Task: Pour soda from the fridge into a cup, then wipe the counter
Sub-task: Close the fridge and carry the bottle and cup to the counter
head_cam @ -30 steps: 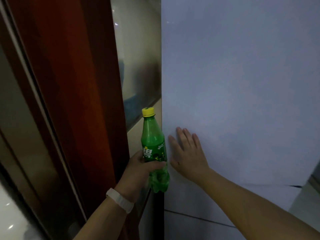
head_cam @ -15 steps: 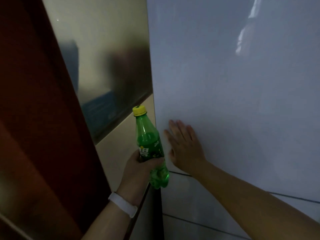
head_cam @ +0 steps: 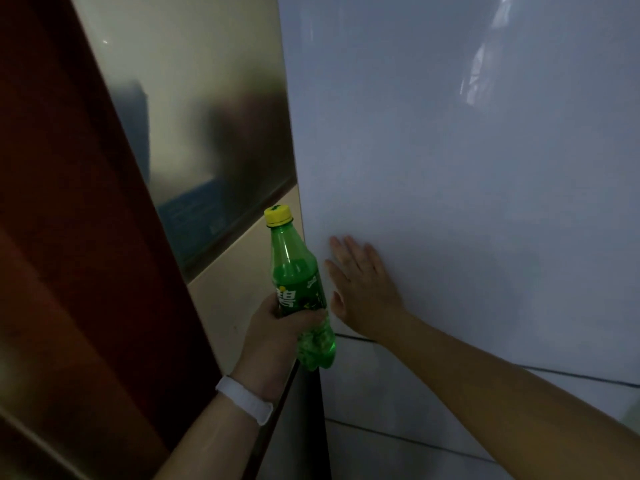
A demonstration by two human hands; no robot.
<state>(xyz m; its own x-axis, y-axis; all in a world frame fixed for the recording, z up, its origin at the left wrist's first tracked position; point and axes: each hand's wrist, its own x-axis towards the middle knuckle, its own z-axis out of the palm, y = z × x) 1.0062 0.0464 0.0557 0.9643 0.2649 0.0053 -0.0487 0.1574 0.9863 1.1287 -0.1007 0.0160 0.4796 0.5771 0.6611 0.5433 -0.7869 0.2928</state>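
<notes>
Head view showed the left hand (head_cam: 277, 327) clamped around the soda bottle (head_cam: 298, 289), right hand (head_cam: 360, 285) flat against the fridge door (head_cam: 450, 168). Smooth, likely slippery plastic; the labelled middle suited gripping.

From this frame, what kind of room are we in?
Probably a home kitchen or pantry corner: a tall white fridge door under the right hand, a green soda bottle in the left hand, and a reddish wood panel alongside.
</notes>
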